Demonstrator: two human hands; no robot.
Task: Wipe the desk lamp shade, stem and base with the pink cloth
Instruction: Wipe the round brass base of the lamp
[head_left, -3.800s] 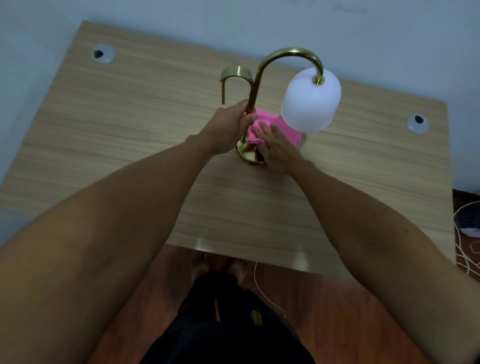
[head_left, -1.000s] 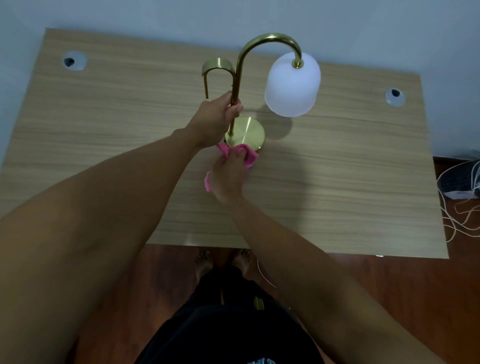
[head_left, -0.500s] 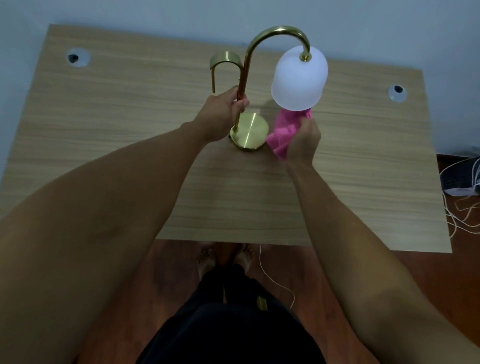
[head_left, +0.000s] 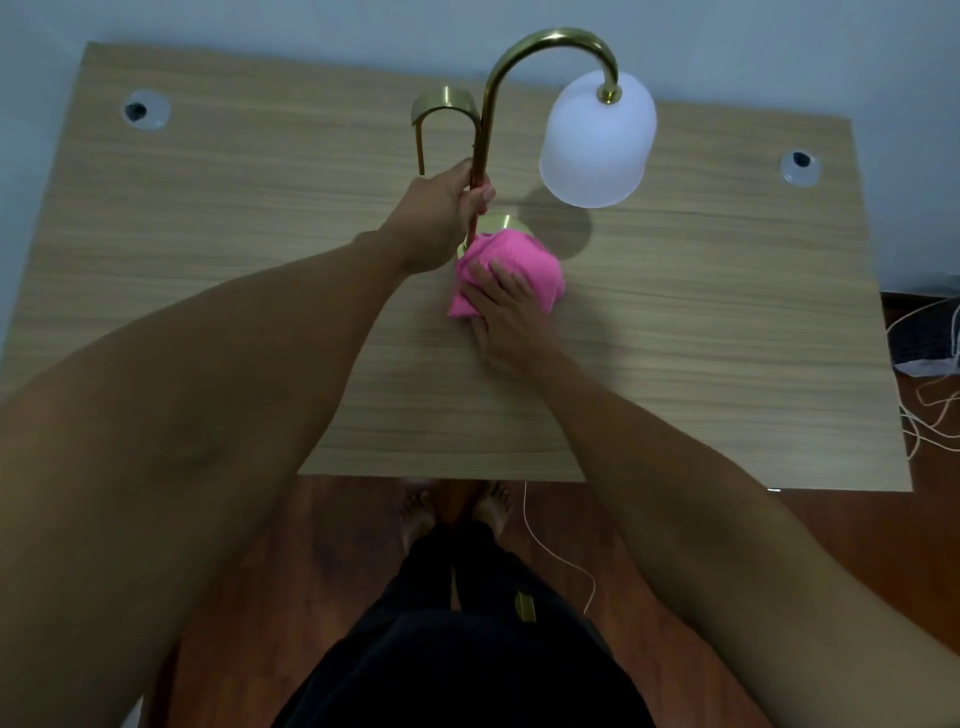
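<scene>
A brass desk lamp stands near the middle of the wooden desk (head_left: 208, 291). Its curved stem (head_left: 491, 104) arches right to a white frosted shade (head_left: 597, 143) that hangs above the desk. My left hand (head_left: 441, 218) is closed around the lower stem. The round brass base (head_left: 501, 224) shows only at its far edge; the pink cloth (head_left: 511, 270) covers the rest. My right hand (head_left: 506, 317) presses flat on the cloth over the base, fingers spread on it. A smaller brass hook (head_left: 441, 111) stands just left of the stem.
Two cable grommets sit in the desk's far corners, one at the left (head_left: 145, 109) and one at the right (head_left: 800, 166). White cables (head_left: 930, 405) lie on the floor at the right. My bare feet (head_left: 457, 509) stand at the desk's near edge.
My right hand has carried the pink cloth from under the shade leftward and down onto the lamp base. My left hand has kept its hold on the stem.
</scene>
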